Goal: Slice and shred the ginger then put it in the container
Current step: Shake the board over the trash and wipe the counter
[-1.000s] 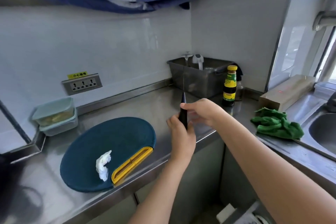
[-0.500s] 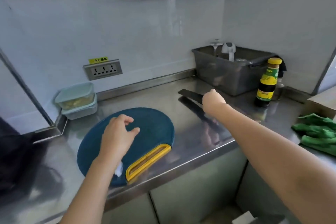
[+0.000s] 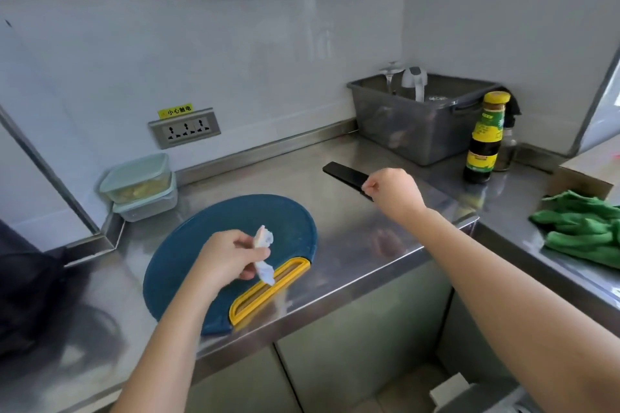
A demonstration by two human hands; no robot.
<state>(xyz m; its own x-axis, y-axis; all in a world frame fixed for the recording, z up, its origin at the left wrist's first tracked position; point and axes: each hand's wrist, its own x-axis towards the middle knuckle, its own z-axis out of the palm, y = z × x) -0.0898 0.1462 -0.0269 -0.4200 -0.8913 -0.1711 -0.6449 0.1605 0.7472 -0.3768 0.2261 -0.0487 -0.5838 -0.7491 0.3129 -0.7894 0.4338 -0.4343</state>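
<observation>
We see a big shiny steel surface (image 3: 352, 245) that fills most of the view and bends round a corner at 3 o'clock. On it, at 7 o'clock from the middle, lies a round dark blue cutting board (image 3: 208, 238) with a yellow handle along its near edge. At 1 o'clock a grey plastic tub (image 3: 419, 131) stands close to the wall. At 3 o'clock a bunched green cloth (image 3: 583, 231) lies on the surface, well apart from the board.

At 10 o'clock from the board, two clear plastic boxes with pale green lids (image 3: 137, 178) sit one on top of the other, in the corner by the wall. Yellow bits show through the top box, but we cannot tell what they are. Just beside the tub, at its 4 o'clock, stands a dark sauce bottle with a yellow cap (image 3: 483, 144).

The left hand (image 3: 228, 258) is above the board, near the yellow handle. Its thumb and fingers are curled and pinch a white crumpled wad (image 3: 264, 237), which sticks out above and below the fingers. We cannot tell if ginger is inside it.

The right hand (image 3: 392, 191) is at 2 o'clock from the board. Its fingers are curled round the near end of a long flat black knife (image 3: 345, 175), which lies on the surface and points to 10 o'clock.
</observation>
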